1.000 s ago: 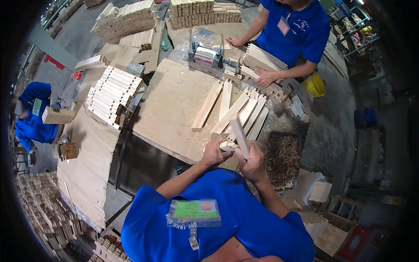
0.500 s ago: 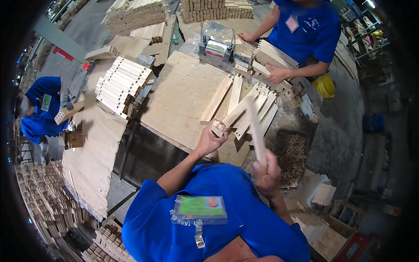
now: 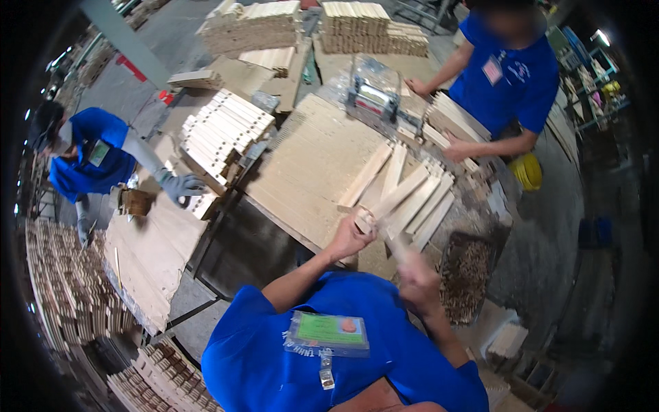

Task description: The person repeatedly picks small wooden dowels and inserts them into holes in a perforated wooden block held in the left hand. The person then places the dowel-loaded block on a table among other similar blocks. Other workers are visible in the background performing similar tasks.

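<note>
My left hand (image 3: 351, 239) is closed around the near end of a pale wooden bar (image 3: 400, 193), which points away from me over the table. Close by on the right, my right hand (image 3: 417, 276) grips a wooden stick (image 3: 397, 247). The stick is smeared by motion, and its far end is close to the end of the bar in my left hand. Several loose wooden bars (image 3: 430, 211) lie beyond my hands, some with small holes near their ends. One bar (image 3: 366, 174) lies apart on the left.
A tray of small wooden dowels (image 3: 449, 248) is beside my right hand. On the table (image 3: 302, 165) stands a roller device (image 3: 373, 99). A co-worker (image 3: 508, 75) handles bars at far right; another (image 3: 96, 154), in gloves, reaches to stacked bars (image 3: 223, 130) at left.
The stick in my right hand has swung down toward the bar in my left hand. The left co-worker has reached over to the stacked bars. The whole view has shifted slightly.
</note>
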Demonstrator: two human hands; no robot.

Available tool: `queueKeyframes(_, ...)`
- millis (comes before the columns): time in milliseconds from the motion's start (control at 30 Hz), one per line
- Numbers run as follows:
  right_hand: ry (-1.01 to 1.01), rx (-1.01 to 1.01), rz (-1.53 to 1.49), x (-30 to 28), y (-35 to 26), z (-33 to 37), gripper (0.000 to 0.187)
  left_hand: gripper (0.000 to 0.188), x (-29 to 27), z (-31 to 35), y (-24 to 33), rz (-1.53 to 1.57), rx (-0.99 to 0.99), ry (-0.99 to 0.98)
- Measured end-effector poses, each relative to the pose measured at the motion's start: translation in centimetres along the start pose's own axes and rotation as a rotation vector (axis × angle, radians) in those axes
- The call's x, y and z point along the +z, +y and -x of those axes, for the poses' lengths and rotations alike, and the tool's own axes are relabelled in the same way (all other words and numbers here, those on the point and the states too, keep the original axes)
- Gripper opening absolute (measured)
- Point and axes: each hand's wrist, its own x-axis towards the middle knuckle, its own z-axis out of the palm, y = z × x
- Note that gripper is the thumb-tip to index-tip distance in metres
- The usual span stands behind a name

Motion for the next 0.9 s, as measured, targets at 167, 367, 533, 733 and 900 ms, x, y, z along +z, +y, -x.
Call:
queueKeyframes(167,0.098,0.131,-0.163,-1.0,-1.4,-0.9,0.036,0.038,-0.5,0.4,0.1,-0.213,0.019,0.027)
queueKeyframes(367,0.127,0.273,-0.326,-0.5,0.1,-0.3,0.031,0.068,-0.4,-0.7,-2.2,-0.493,-0.182,0.029)
queueKeyframes(533,0.077,0.319,-0.444,1.9,0.5,0.6,0.030,0.095,0.0,-8.5,0.9,-0.527,-0.142,0.010)
queueKeyframes(733,0.070,0.369,-0.283,3.2,0.2,0.3,0.028,0.103,-9.6,-11.1,1.7,-0.652,0.023,0.567)
queueKeyframes(900,0.026,0.306,-0.215,4.4,-0.9,-1.2,0.028,0.102,-29.0,-8.6,2.9,-0.804,-0.261,1.173)
